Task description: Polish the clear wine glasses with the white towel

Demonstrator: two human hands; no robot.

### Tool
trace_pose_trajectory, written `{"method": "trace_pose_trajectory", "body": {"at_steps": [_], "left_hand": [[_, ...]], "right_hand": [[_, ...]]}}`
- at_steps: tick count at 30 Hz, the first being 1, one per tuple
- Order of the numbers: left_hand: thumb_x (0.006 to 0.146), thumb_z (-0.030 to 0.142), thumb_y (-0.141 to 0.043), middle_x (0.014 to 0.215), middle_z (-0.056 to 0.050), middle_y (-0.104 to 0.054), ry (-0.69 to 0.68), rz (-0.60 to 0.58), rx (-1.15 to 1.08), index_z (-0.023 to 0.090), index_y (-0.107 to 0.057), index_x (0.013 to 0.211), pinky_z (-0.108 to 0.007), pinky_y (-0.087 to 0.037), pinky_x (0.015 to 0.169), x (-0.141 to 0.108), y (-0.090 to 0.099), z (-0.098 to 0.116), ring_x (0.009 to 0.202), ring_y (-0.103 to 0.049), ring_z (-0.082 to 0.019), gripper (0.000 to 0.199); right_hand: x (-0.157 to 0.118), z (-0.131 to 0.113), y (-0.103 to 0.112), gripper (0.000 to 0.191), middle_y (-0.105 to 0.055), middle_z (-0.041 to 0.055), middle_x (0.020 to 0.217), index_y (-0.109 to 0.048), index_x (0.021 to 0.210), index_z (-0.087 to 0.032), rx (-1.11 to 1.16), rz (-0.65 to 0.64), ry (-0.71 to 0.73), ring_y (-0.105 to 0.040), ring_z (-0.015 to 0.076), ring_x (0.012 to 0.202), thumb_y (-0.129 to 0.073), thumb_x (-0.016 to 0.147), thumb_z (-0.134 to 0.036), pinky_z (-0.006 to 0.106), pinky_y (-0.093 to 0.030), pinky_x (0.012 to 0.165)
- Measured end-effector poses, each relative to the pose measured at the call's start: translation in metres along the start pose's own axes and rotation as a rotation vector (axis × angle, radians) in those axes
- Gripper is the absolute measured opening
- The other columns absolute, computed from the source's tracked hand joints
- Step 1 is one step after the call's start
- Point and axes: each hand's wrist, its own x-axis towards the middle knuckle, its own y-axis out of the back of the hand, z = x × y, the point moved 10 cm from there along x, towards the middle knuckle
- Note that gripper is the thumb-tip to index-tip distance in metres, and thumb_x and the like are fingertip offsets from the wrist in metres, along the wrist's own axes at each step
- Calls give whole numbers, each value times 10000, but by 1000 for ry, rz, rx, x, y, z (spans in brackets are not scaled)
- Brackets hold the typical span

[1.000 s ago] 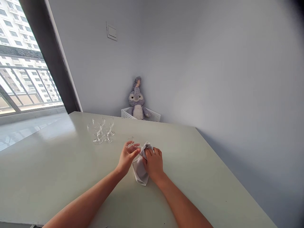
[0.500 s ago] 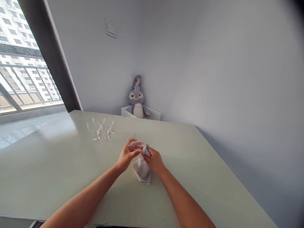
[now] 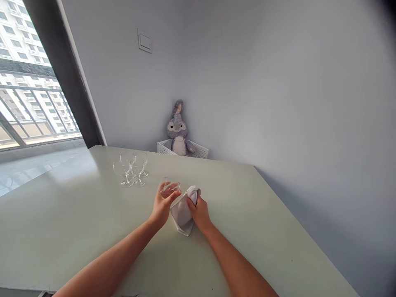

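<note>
Above the middle of the table, my left hand [image 3: 161, 207] is wrapped round the bowl of a clear stemmed glass [image 3: 169, 186], which lies tilted on its side. The glass's stem and foot are hard to make out beside the cloth. My right hand [image 3: 199, 212] grips a bunched, pale grey cloth [image 3: 182, 212] between thumb and fingers. A loose corner of the cloth hangs down towards me. Both hands are close together, with the cloth just right of the glass.
Several clear stemmed glasses [image 3: 126, 181] stand upright in a cluster at the table's back left. Behind the far edge of the pale green table [image 3: 247, 231], a plush toy [image 3: 178, 134] sits in a white perforated basket [image 3: 201, 152]. A window [image 3: 34, 95] is at the left.
My left hand has shifted slightly left with the glass, turning it. The cloth in my right hand has come away from the glass's stem end and opened out a little.
</note>
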Motion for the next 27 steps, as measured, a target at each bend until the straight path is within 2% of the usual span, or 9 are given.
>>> {"method": "trace_pose_trajectory", "body": {"at_steps": [3, 5, 9, 11, 14, 16, 19, 23, 27], "left_hand": [[659, 238, -704, 1092, -72, -579, -91, 2, 55, 236, -380, 1020, -381, -437, 881, 3, 3, 9, 932, -588, -167, 485], [654, 245, -705, 1095, -67, -570, -152, 10, 77, 246, -370, 1022, -377, -445, 867, 5, 7, 18, 940, -581, -167, 498], [656, 245, -703, 1132, -64, -543, -258, 54, 144, 263, -358, 1041, -358, -443, 867, 7, 14, 37, 977, -553, -159, 518], [656, 240, -703, 1150, -66, -531, -304, 71, 185, 262, -366, 1046, -357, -433, 882, 6, 15, 45, 1005, -537, -163, 516], [658, 233, -701, 1151, -71, -523, -349, 44, 258, 253, -381, 1067, -366, -428, 899, 0, 8, 50, 1053, -517, -185, 520], [659, 226, -699, 1136, -74, -525, -373, -31, 311, 243, -397, 1080, -371, -429, 904, -6, -3, 47, 1092, -496, -204, 519], [659, 220, -696, 1147, -83, -523, -373, -182, 372, 230, -420, 1097, -381, -429, 908, -17, -25, 33, 1101, -495, -219, 517], [683, 236, -673, 1204, -95, -501, -317, -303, 433, 240, -397, 1162, -385, -415, 919, -27, -41, 12, 1074, -515, -212, 553], [642, 257, -695, 1300, -93, -418, -265, -239, 656, 286, -281, 1304, -396, -386, 933, -21, -32, -4, 1122, -473, -230, 782]], "right_hand": [[-3, 7, -13, 243, -631, 43, 693, -574, 823, -165, -106, -86, -58, -559, 162, 603, -447, 821, -373, 237, -373, 546], [-7, 2, -23, 265, -634, 48, 710, -583, 829, -170, -211, -177, -26, -565, 171, 626, -474, 810, -411, 239, -360, 550], [-20, -34, -30, 386, -622, 51, 814, -613, 792, -196, -323, -296, 251, -549, 193, 807, -446, 807, -544, 251, -366, 637], [-22, -45, -17, 422, -594, 41, 779, -612, 732, -197, -318, -219, 302, -529, 168, 789, -374, 853, -525, 242, -363, 653], [-17, -50, 16, 395, -538, 23, 704, -582, 714, -185, -254, 29, 276, -496, 126, 665, -327, 901, -421, 231, -360, 625], [-16, -55, 30, 290, -536, 23, 720, -581, 844, -177, -221, 148, 315, -492, 127, 655, -362, 896, -359, 239, -370, 631], [-16, -62, 21, 251, -571, 33, 765, -546, 1053, -184, -286, 123, 411, -507, 157, 702, -427, 860, -292, 264, -380, 652], [-11, -47, 3, 167, -615, 29, 775, -599, 890, -209, -408, 40, 343, -526, 171, 716, -444, 829, -226, 264, -368, 627], [-3, -29, -2, 199, -649, 16, 818, -617, 888, -224, -397, -18, 272, -567, 165, 755, -425, 839, -245, 244, -373, 630]]}}
